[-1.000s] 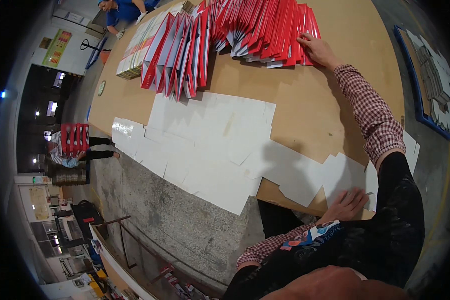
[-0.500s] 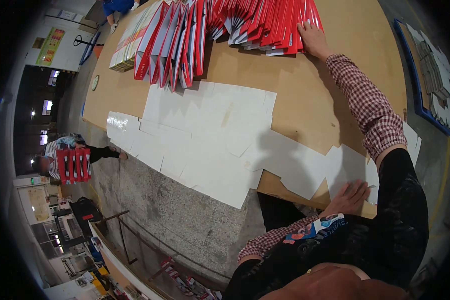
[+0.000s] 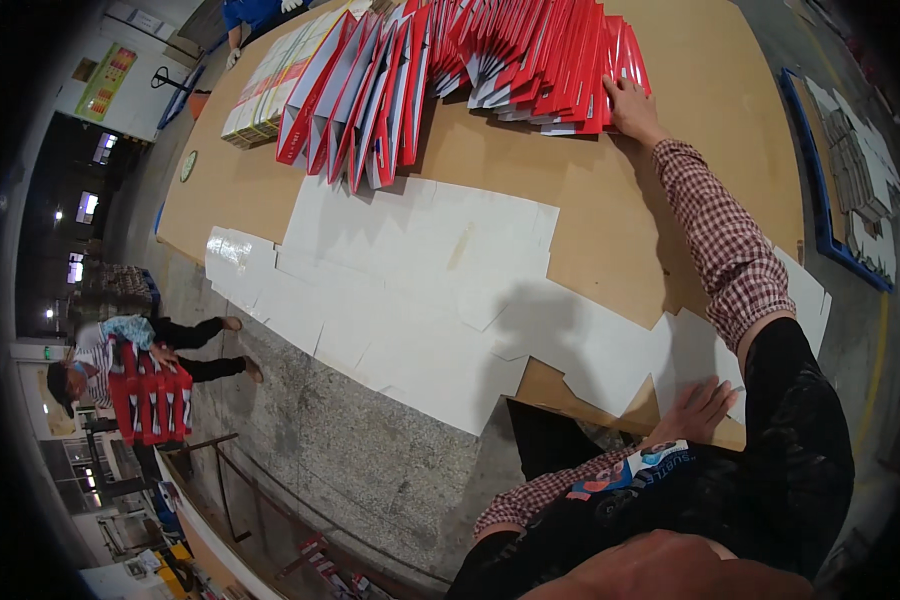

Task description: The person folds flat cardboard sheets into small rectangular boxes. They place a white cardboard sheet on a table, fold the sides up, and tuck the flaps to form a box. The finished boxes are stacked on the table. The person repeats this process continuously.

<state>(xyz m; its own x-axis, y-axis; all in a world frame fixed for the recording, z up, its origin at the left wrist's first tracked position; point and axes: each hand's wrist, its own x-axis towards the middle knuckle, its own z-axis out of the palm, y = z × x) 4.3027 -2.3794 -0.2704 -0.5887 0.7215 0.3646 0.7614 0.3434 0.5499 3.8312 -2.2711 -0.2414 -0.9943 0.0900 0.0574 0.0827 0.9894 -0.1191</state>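
Note:
My right hand (image 3: 632, 108) reaches far across the table, its fingers apart and touching the right end of a fanned row of red-and-white folded cardboard pieces (image 3: 530, 60). Left of that row, several larger red-and-white folded cardboard pieces (image 3: 355, 110) stand partly spread. My left hand (image 3: 695, 410) lies with fingers stretched out on white cardboard at the near table edge, close to my body. White cardboard sheets (image 3: 400, 270) cover much of the table's near side.
A strapped stack of pale printed cardboard (image 3: 280, 80) sits at the far left of the brown tabletop (image 3: 610, 215). On the left, a person (image 3: 95, 365) carries red pieces. Another person in blue (image 3: 255, 15) stands beyond the table. A blue-edged pallet (image 3: 820, 200) with stacked board lies right.
The view has shifted slightly, so the table appears lower. The person at left has stepped further along, nearer the bottom of the picture. Both my hands stay at about the same places.

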